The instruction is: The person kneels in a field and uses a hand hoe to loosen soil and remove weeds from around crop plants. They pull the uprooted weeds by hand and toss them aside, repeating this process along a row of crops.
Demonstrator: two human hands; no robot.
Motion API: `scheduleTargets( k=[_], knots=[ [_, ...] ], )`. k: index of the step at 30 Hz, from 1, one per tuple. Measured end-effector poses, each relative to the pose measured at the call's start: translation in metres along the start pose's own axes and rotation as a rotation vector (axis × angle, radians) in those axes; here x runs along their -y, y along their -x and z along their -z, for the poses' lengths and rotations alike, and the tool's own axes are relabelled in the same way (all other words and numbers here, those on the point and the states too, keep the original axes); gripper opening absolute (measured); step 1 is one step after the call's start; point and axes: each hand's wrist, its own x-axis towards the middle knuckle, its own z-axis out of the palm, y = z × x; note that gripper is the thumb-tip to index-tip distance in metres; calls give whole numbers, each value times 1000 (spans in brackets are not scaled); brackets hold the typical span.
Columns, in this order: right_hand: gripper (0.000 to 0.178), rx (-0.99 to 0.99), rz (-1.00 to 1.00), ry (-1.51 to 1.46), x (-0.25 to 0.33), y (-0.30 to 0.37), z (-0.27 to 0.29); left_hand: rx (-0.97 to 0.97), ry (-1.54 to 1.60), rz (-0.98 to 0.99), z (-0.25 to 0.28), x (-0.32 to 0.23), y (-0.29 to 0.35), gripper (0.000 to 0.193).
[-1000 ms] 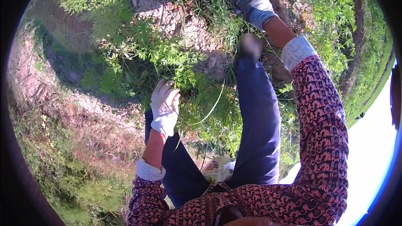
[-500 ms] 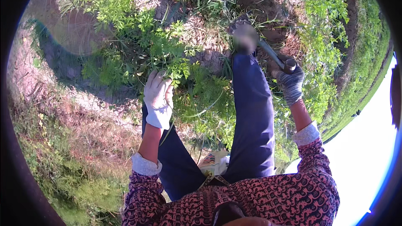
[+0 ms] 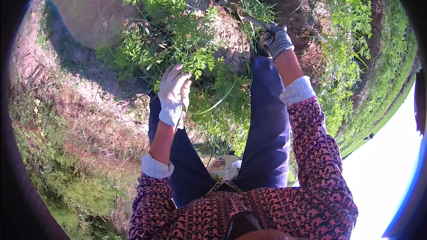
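Note:
My left hand (image 3: 173, 88), in a white glove, is closed around a few long green grass blades (image 3: 216, 105), which trail out beside the wrist. Its fingers are at the lower edge of a feathery, carrot-like leafy plant (image 3: 171, 46). My right hand (image 3: 276, 41), in a grey glove, grips a short-handled weeding tool (image 3: 254, 21) just beyond my right knee. The tool's grey metal end points up and left into a tuft of grass (image 3: 258, 6). Its tip is partly hidden there, and most of the handle is covered by the glove.
Between my dark trousered legs (image 3: 270, 120) there is a pale printed bag (image 3: 225, 169). Bare brown soil (image 3: 289, 0) lies beyond my right hand, and a green crop row (image 3: 347, 31) runs along the right. Dry grass (image 3: 98, 133) covers the ground at left.
My right hand has swung inward and forward, carrying the tool from beside my right leg to the grass ahead of the knee. The left hand has shifted slightly down and right, still closed.

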Motion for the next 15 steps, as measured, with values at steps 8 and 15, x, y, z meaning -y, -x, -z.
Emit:
scheduleTargets(
  k=[8, 15],
  knots=[
    [51, -152, 329, 265, -49, 120, 4, -57, -128, 30, 17, 0, 5, 26],
    [14, -276, 391, 873, -14, 26, -117, -30, 95, 181, 36, 12, 37, 48]
  ],
)
